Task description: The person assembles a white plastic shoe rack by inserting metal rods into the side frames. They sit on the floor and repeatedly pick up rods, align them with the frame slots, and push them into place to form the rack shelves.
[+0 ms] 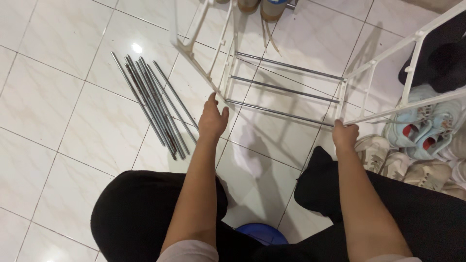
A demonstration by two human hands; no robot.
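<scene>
Loose rods lie left of the rack; shoes right of it.

There was a single view, from a camera worn on the person's head. It looked steeply down and a little forward over the person's own lap and forearms onto the tiled floor, so the floor filled most of the frame and no wall or horizon showed. It sat close: the knees in black cloth filled the lower edge, and the left hand and right hand lay near the middle. The far edge of the frame cut through the white rack frame; the right edge cut off a row of shoes. No second view overlapped it.
</scene>
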